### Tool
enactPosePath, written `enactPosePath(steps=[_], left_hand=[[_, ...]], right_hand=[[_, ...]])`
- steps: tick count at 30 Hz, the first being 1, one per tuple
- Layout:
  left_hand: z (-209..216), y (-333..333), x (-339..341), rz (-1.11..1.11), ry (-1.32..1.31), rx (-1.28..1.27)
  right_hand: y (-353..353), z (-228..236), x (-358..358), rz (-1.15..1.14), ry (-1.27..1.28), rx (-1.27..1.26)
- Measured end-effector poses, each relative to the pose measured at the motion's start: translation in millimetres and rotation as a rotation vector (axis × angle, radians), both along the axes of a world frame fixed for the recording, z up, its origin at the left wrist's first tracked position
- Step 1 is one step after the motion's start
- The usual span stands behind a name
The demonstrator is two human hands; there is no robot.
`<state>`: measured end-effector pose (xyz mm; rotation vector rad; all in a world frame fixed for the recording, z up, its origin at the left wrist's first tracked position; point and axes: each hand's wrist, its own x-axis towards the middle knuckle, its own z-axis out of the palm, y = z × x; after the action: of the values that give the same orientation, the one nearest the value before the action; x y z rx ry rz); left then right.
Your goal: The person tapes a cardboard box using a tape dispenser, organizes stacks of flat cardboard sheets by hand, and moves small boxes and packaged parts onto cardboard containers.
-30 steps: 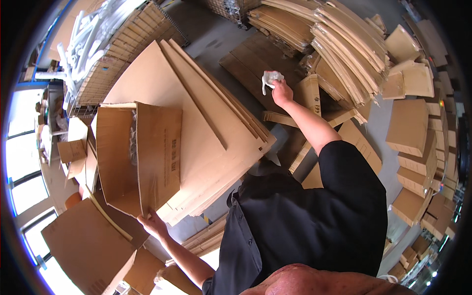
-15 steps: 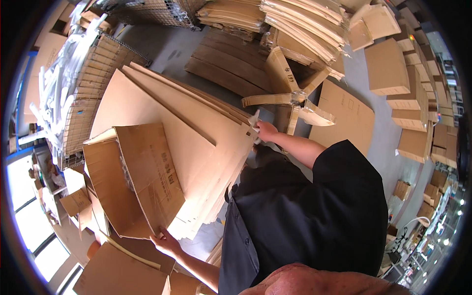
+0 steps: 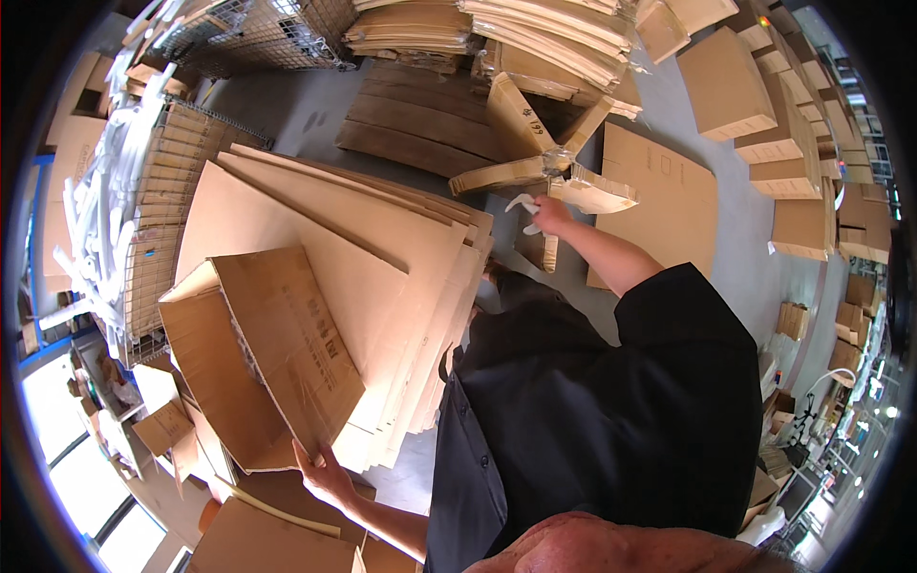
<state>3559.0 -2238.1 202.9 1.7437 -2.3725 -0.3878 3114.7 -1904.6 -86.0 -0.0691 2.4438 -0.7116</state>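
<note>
An open cardboard box lies tilted on a stack of flat cardboard sheets, its opening toward the left. My left hand is closed on the box's near lower edge. Off the stack's right corner, my right hand is closed round a thin, bent white piece; its material I cannot make out. Just beyond that hand, a star-shaped base wrapped in cardboard spreads its arms, and one arm reaches down beside my fingers.
A wire cage with white tubes stands at the left. Bundled cardboard sheets and a dark wooden platform lie at the far side. Stacked boxes line the right, near a flat cardboard sheet.
My right hand has moved right, away from the stack's corner toward the star-shaped base, with the white piece in it. My left hand stays on the box edge. The view has shifted slightly.
</note>
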Motion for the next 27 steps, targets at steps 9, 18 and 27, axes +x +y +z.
enactPosePath(steps=[9, 18, 27], left_hand=[[-21, -22, 25, -0.006, -0.112, 0.028], [-29, -28, 41, -0.142, -0.033, -0.054], [-24, -50, 52, 0.501, 0.294, 0.229]], right_hand=[[62, 4, -56, -0.134, 0.392, 0.225], [99, -65, -53, 0.236, 0.116, 0.297], [55, -30, 60, 0.177, -0.615, 0.136]])
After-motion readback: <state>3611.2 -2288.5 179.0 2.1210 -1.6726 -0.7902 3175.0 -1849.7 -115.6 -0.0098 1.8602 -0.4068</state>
